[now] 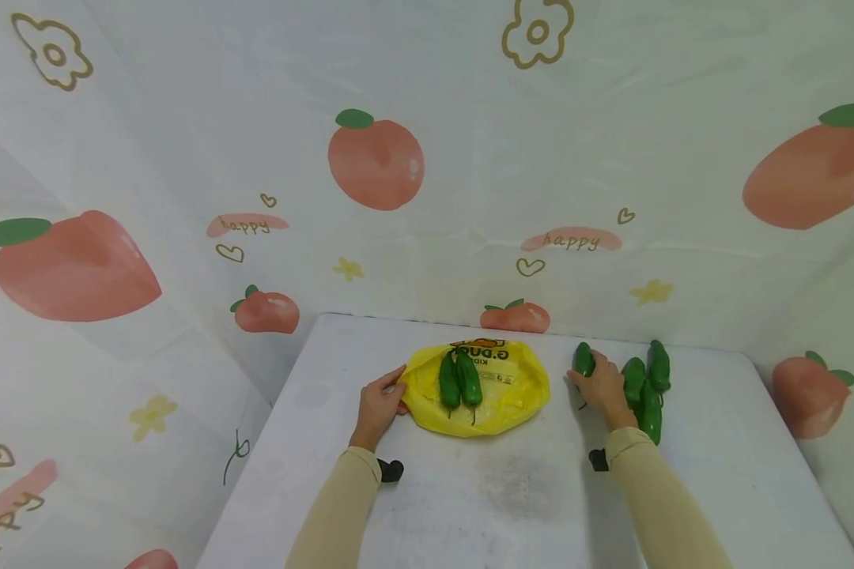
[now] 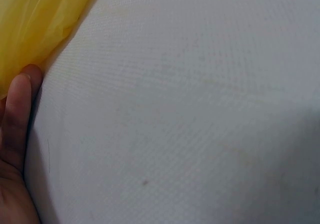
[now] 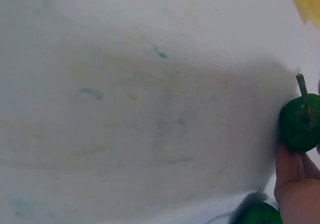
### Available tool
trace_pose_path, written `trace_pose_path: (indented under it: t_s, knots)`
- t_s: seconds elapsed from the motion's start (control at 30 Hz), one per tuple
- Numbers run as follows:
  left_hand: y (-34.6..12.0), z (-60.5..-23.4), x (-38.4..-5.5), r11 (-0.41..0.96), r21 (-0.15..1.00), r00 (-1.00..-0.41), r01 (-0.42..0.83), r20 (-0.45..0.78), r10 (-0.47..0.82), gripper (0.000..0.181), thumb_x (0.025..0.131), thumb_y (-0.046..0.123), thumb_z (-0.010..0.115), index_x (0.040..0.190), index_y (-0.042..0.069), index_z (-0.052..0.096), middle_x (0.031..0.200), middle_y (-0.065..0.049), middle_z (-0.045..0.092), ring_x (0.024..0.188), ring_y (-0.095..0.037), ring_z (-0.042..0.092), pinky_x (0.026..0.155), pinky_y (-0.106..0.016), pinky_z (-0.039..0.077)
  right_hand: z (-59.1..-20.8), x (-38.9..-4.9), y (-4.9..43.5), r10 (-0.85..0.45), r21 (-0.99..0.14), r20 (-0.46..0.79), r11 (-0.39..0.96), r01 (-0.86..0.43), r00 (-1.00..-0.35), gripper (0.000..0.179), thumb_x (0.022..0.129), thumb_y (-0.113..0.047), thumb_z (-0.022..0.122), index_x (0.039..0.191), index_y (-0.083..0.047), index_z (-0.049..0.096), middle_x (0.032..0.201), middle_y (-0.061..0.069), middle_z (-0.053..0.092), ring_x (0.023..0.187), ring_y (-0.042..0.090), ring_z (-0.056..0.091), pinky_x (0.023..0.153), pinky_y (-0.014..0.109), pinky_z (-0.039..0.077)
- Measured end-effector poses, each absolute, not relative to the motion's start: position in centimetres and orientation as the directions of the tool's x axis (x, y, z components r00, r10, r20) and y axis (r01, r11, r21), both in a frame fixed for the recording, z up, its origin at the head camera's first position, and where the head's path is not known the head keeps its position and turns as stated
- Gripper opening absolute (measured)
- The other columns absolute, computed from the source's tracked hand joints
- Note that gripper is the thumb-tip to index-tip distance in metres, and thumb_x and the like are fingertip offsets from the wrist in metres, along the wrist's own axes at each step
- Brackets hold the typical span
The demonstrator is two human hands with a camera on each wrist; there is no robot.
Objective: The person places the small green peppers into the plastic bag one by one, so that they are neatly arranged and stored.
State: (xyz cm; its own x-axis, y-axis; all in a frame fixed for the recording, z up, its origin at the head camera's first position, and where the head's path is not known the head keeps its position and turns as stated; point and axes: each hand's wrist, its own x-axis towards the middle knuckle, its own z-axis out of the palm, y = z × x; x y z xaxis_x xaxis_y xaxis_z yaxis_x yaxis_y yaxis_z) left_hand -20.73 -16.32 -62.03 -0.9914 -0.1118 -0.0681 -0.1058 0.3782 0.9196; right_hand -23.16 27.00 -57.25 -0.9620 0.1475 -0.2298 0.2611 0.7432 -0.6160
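Observation:
A yellow plastic bag (image 1: 523, 395) lies flat on the table, with two green peppers (image 1: 472, 381) side by side on top of it. My left hand (image 1: 379, 407) pinches the bag's left edge; in the left wrist view its thumb and a fingertip (image 2: 20, 92) meet at the yellow plastic (image 2: 47, 22). To the right of the bag, my right hand (image 1: 603, 389) grips a green pepper (image 1: 583, 359). The right wrist view shows that pepper's stem end (image 3: 301, 121) with fingers around it. Whether this pepper touches the table is unclear.
Three more green peppers (image 1: 651, 415) lie close together just right of my right hand. The white table (image 1: 484, 514) meets a fruit-printed cloth (image 1: 462, 261) at its back and sides.

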Motion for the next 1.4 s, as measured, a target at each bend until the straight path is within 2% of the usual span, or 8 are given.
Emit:
trace_pose_path:
  t_s: [0.23, 0.4, 0.53, 0.73, 0.9, 1.17, 1.4]
  knots:
    - [-16.3, -61.9, -20.7, 0.375, 0.921, -0.991, -0.107, -0.071, -0.109, 0.039, 0.099, 0.023, 0.064, 0.137, 0.028, 0.066, 0.13, -0.012, 0.07, 0.056, -0.013, 0.069, 0.056, -0.024, 0.061, -57.6, -22.6, 26.7, 0.175, -0.666, -0.183, 0.702, 0.252, -0.968, 0.079, 0.099, -0.031, 0.061, 0.157, 0.008, 0.024, 0.15, 0.042, 0.034, 0.135, 0.055, 0.039, 0.114, 0.067, 0.038]
    - [-16.4, -61.8, -20.6, 0.371, 0.919, -0.989, -0.131, -0.096, -0.112, 0.039, 0.099, 0.025, 0.063, 0.137, 0.03, 0.066, 0.133, -0.01, 0.069, 0.057, -0.014, 0.069, 0.057, -0.025, 0.061, -57.6, -22.3, 26.4, 0.174, -0.692, -0.167, 0.681, 0.241, -0.971, 0.081, 0.1, -0.032, 0.06, 0.157, 0.009, 0.021, 0.149, 0.042, 0.034, 0.134, 0.054, 0.04, 0.115, 0.065, 0.037]
    - [-16.3, -61.7, -20.6, 0.372, 0.919, -0.989, -0.132, -0.098, -0.109, 0.039, 0.099, 0.025, 0.064, 0.138, 0.03, 0.066, 0.132, -0.01, 0.069, 0.058, -0.014, 0.07, 0.057, -0.025, 0.061, -57.0, -21.9, 26.2, 0.168, -0.713, -0.142, 0.667, 0.218, -0.976, 0.08, 0.1, -0.032, 0.062, 0.157, 0.008, 0.024, 0.148, 0.04, 0.036, 0.132, 0.051, 0.041, 0.115, 0.064, 0.038]
    - [-16.2, -61.4, -20.5, 0.373, 0.919, -0.99, -0.13, -0.097, -0.105, 0.039, 0.099, 0.024, 0.062, 0.138, 0.03, 0.065, 0.131, -0.011, 0.07, 0.057, -0.013, 0.069, 0.058, -0.024, 0.061, -56.0, -21.5, 25.5, 0.155, -0.756, -0.087, 0.633, 0.167, -0.984, 0.076, 0.099, -0.03, 0.065, 0.157, 0.004, 0.029, 0.151, 0.036, 0.037, 0.138, 0.05, 0.039, 0.117, 0.064, 0.036]
    - [-16.2, -61.4, -20.4, 0.369, 0.922, -0.991, -0.117, -0.085, -0.101, 0.04, 0.099, 0.022, 0.063, 0.138, 0.026, 0.066, 0.131, -0.014, 0.069, 0.056, -0.014, 0.069, 0.056, -0.025, 0.061, -55.3, -21.2, 24.8, 0.156, -0.773, -0.058, 0.619, 0.143, -0.986, 0.073, 0.098, -0.027, 0.067, 0.155, 0.003, 0.033, 0.145, 0.035, 0.042, 0.13, 0.049, 0.045, 0.108, 0.063, 0.043]
    - [-16.4, -62.0, -20.5, 0.365, 0.925, -0.992, -0.108, -0.075, -0.104, 0.04, 0.098, 0.025, 0.063, 0.138, 0.029, 0.066, 0.131, -0.011, 0.07, 0.057, -0.015, 0.07, 0.057, -0.025, 0.061, -54.1, -21.4, 23.6, 0.146, -0.782, -0.037, 0.612, 0.119, -0.989, 0.073, 0.096, -0.025, 0.07, 0.155, -0.001, 0.034, 0.137, 0.032, 0.045, 0.114, 0.042, 0.052, 0.093, 0.051, 0.054]
    - [-16.3, -62.0, -20.6, 0.347, 0.93, -0.989, -0.119, -0.08, -0.124, 0.038, 0.098, 0.027, 0.065, 0.136, 0.032, 0.067, 0.127, -0.011, 0.071, 0.058, -0.015, 0.07, 0.056, -0.026, 0.061, -52.5, -21.0, 22.2, 0.109, -0.8, -0.078, 0.586, 0.127, -0.991, 0.076, 0.096, -0.03, 0.07, 0.157, -0.006, 0.032, 0.136, 0.031, 0.045, 0.109, 0.039, 0.053, 0.085, 0.041, 0.057]
